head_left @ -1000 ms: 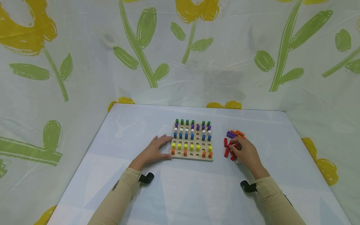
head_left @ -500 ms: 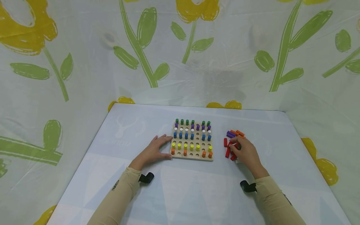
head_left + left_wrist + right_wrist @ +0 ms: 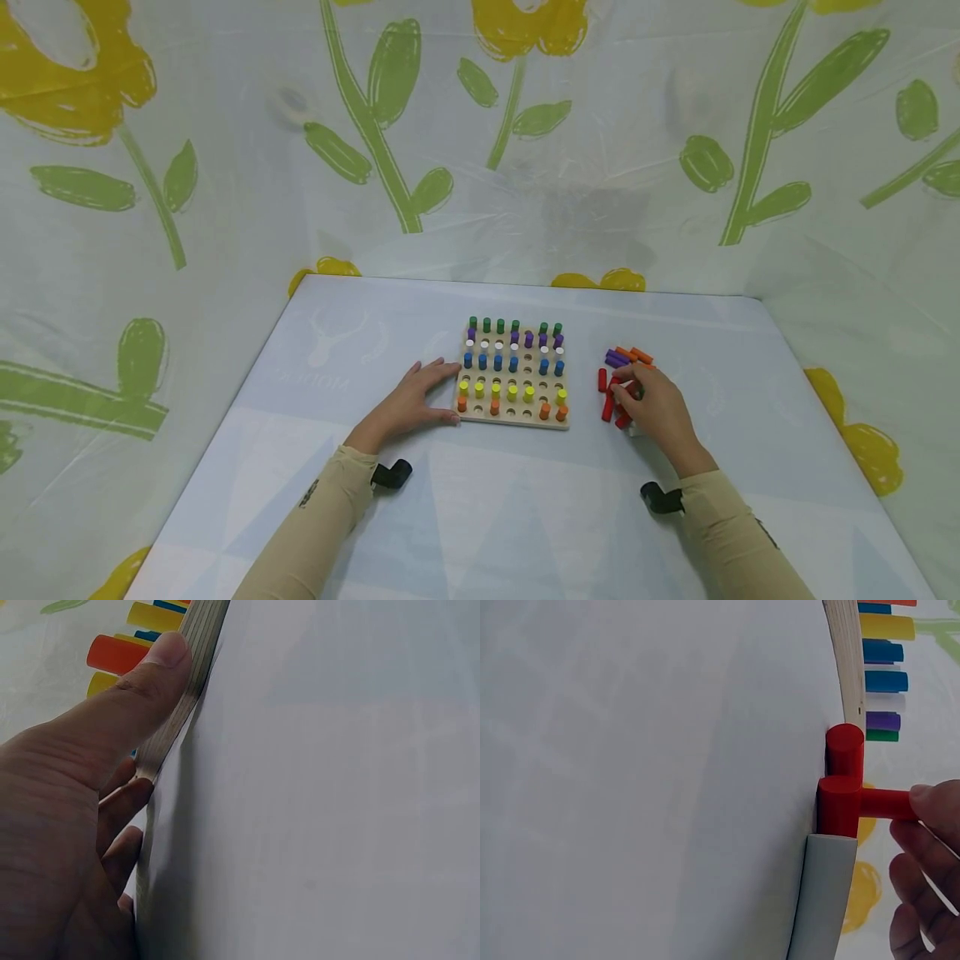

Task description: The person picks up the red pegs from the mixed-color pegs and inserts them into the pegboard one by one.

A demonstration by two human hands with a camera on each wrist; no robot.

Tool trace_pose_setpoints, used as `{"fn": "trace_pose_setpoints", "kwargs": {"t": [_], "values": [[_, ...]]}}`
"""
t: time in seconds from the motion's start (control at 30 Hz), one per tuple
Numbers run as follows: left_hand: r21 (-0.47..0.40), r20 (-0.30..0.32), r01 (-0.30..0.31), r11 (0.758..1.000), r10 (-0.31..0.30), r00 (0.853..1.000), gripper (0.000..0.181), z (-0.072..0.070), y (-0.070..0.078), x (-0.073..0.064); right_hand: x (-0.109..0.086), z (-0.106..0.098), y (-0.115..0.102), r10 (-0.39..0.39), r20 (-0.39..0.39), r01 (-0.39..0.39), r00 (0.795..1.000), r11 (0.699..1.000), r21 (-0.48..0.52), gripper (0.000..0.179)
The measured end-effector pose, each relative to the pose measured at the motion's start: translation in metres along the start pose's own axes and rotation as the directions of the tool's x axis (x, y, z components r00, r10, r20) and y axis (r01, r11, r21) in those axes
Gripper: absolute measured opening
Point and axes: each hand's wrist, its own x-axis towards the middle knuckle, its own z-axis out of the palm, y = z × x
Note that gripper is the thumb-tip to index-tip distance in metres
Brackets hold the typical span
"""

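My left hand (image 3: 405, 404) rests at the left side of a wooden pegboard (image 3: 517, 423), fingers spread. In the left wrist view its thumb (image 3: 154, 667) lies against the board's edge (image 3: 191, 675). Rows of green, purple, white, blue, yellow and orange pegs stand in the board, with some bare holes. Right of the board, my right hand (image 3: 660, 408) is over a pile of loose pegs. Between its thumb and forefinger it pinches the end of a red peg (image 3: 885, 804), upright among other red pegs (image 3: 838, 814) in the right wrist view.
Purple pegs (image 3: 617, 357) and orange pegs (image 3: 642, 355) lie behind the red ones (image 3: 602, 380). A white peg (image 3: 827, 892) lies in front of them. The pale table (image 3: 480, 517) meets a flower-printed curtain (image 3: 622, 183) at the back.
My right fingers have made only slight movements at the red pegs, one of which has shifted a little. The left hand and the board stay as they were.
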Motion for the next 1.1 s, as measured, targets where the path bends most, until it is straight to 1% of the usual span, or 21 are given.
{"fn": "trace_pose_setpoints", "kwargs": {"t": [0.43, 0.63, 0.9, 1.1], "values": [[-0.004, 0.001, 0.018, 1.000, -0.018, 1.000, 0.097, 0.000, 0.001, -0.001, 0.000, 0.000, -0.006, 0.000, -0.011, 0.001, 1.000, 1.000, 0.004, 0.025], [-0.001, -0.005, 0.014, 1.000, -0.014, 1.000, 0.097, 0.001, -0.001, 0.000, -0.001, 0.001, -0.008, 0.021, -0.012, -0.020, 1.000, 1.000, 0.020, 0.026], [0.014, -0.005, 0.007, 1.000, -0.007, 1.000, 0.098, 0.000, 0.000, 0.000, 0.001, 0.001, -0.012, 0.003, -0.011, -0.003, 1.000, 1.000, -0.002, 0.027], [0.007, -0.001, 0.018, 1.000, -0.018, 1.000, 0.098, -0.001, 0.001, 0.001, 0.002, 0.003, -0.014, 0.012, -0.001, -0.012, 1.000, 1.000, -0.004, 0.028]]}}
